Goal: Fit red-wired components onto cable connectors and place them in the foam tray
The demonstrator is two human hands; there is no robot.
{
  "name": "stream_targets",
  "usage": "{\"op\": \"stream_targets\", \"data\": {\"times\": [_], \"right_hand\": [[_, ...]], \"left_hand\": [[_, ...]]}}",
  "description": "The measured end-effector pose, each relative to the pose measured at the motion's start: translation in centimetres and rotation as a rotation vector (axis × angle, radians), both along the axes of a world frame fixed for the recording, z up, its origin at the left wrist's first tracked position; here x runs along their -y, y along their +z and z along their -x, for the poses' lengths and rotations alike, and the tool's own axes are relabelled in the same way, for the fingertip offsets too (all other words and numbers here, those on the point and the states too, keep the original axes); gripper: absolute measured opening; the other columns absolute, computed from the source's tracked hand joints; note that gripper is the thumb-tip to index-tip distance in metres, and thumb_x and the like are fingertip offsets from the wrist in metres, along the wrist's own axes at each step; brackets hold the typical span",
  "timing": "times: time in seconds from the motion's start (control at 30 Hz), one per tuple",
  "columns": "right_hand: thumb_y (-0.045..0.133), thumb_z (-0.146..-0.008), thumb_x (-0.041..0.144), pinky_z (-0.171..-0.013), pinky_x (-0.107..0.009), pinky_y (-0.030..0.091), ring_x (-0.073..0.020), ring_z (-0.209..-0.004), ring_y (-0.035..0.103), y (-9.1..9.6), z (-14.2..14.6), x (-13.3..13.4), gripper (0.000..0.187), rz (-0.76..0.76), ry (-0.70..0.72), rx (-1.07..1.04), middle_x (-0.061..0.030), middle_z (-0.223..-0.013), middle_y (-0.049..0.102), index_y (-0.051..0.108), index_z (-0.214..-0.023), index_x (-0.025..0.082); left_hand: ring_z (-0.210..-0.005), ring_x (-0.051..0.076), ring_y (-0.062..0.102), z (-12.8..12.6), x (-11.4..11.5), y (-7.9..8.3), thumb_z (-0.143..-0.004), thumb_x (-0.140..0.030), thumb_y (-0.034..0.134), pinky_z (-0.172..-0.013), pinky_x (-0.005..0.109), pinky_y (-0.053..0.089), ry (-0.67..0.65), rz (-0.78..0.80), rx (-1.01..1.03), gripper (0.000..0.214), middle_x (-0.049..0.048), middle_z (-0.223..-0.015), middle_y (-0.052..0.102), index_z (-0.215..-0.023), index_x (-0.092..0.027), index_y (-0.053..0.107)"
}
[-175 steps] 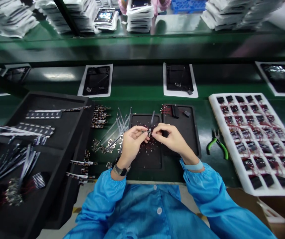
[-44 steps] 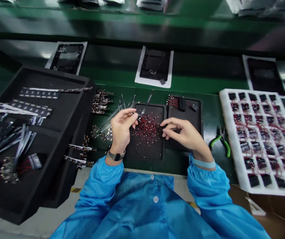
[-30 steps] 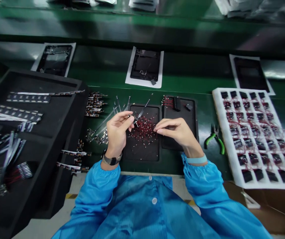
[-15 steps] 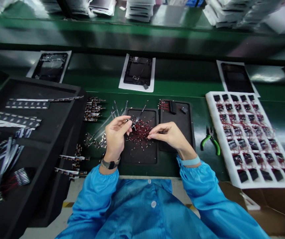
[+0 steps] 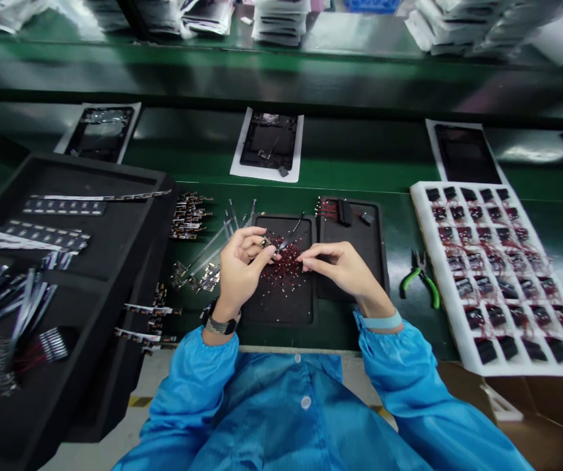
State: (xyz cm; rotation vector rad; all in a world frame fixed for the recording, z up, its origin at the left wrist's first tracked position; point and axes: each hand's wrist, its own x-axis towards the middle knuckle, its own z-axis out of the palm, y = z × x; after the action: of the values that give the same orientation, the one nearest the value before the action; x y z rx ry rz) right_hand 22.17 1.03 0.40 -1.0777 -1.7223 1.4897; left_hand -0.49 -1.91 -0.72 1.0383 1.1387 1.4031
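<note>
My left hand [image 5: 239, 268] is closed on a small circuit board with a flat ribbon cable [image 5: 293, 230], which sticks out up and to the right. Over the right side of a heap of tiny red parts with pale ends [image 5: 284, 278], my right hand [image 5: 335, 265] pinches thumb and forefinger together. Whatever lies between those fingertips is too small to make out. The heap is spread on a black tray [image 5: 281, 313] below both hands. Left of that tray lie several more boards with ribbon cables [image 5: 207, 278].
Green-handled cutters [image 5: 419, 281] lie right of a second black tray [image 5: 367, 255] holding a black block with red wires [image 5: 343, 212]. Farther right stands a white foam tray [image 5: 463, 327] of small wired parts. A large black foam tray [image 5: 109, 275] with strips occupies the left. Tablet housings [image 5: 268, 144] line the back.
My left hand has moved right and slightly down with the board, nearer to my right hand. The right hand stays at the heap, still pinched. The whole view has shifted slightly.
</note>
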Motion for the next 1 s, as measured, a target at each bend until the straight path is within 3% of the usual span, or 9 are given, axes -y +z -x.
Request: {"op": "stream_targets", "data": {"times": [0.17,0.3,0.43,0.57,0.7,0.8,1.0], "right_hand": [[0.075,-0.092,0.037,-0.076,-0.033,0.052,-0.0192,-0.077,0.069,0.6,0.1,0.1,0.019,-0.046,-0.017,0.038,-0.0039,-0.081,0.077,0.081,-0.092,0.019],[0.074,-0.092,0.035,-0.071,-0.031,0.050,-0.0169,-0.071,0.064,1.0,0.0,0.2,0.018,-0.047,-0.011,0.032,-0.0037,-0.080,0.075,0.079,-0.091,0.018],[0.073,-0.093,0.034,-0.070,-0.029,0.050,-0.0163,-0.072,0.064,1.4,-0.2,0.4,0.018,-0.058,0.027,0.046,-0.0038,-0.082,0.075,0.079,-0.092,0.017],[0.073,-0.093,0.032,-0.071,-0.028,0.050,-0.0160,-0.072,0.063,1.5,0.0,0.5,0.017,-0.067,0.093,0.084,-0.0035,-0.080,0.073,0.078,-0.090,0.016],[0.070,-0.094,0.032,-0.070,-0.028,0.049,-0.0153,-0.070,0.061,1.3,0.3,0.5,0.018,-0.063,0.138,0.105,-0.0027,-0.078,0.071,0.076,-0.090,0.016],[0.070,-0.094,0.033,-0.069,-0.029,0.048,-0.0158,-0.071,0.061,1.2,0.3,0.5,0.019,-0.059,0.150,0.125,-0.0031,-0.078,0.072,0.076,-0.089,0.016],[0.067,-0.096,0.033,-0.067,-0.027,0.045,-0.0149,-0.069,0.059,1.4,0.1,0.6,0.021,-0.039,0.189,0.175,-0.0034,-0.079,0.072,0.077,-0.092,0.015]], "left_hand": [[-0.065,0.011,0.069,0.2,-0.2,-0.2,-0.080,-0.022,0.084,-0.066,0.024,0.055,-0.115,0.059,0.048,0.048,-0.0013,-0.087,0.070,-0.120,-0.020,0.058],[-0.078,0.012,0.069,0.6,-0.2,-0.5,-0.074,-0.023,0.089,-0.074,0.023,0.054,-0.183,0.096,0.062,0.041,0.0013,-0.089,0.072,-0.109,-0.018,0.067],[-0.077,0.015,0.066,1.0,-0.2,-0.5,-0.078,-0.028,0.087,-0.073,0.026,0.051,-0.264,0.105,-0.073,0.023,0.0035,-0.084,0.073,-0.096,-0.017,0.077],[-0.083,0.018,0.065,1.0,-0.2,-0.1,-0.084,-0.026,0.081,-0.080,0.032,0.049,-0.345,0.001,-0.268,0.016,0.0060,-0.088,0.075,-0.098,-0.019,0.082],[-0.081,0.018,0.064,0.6,-0.1,0.1,-0.087,-0.022,0.077,-0.083,0.034,0.047,-0.366,-0.086,-0.393,0.014,0.0049,-0.084,0.074,-0.099,-0.020,0.083],[-0.079,0.017,0.064,0.5,0.0,0.0,-0.086,-0.021,0.077,-0.080,0.032,0.048,-0.372,-0.049,-0.374,0.020,0.0037,-0.084,0.074,-0.105,-0.019,0.081],[-0.078,0.017,0.061,0.7,0.1,0.1,-0.085,-0.022,0.079,-0.080,0.033,0.045,-0.375,-0.044,-0.443,0.010,0.0019,-0.078,0.068,-0.094,-0.019,0.081]]}}
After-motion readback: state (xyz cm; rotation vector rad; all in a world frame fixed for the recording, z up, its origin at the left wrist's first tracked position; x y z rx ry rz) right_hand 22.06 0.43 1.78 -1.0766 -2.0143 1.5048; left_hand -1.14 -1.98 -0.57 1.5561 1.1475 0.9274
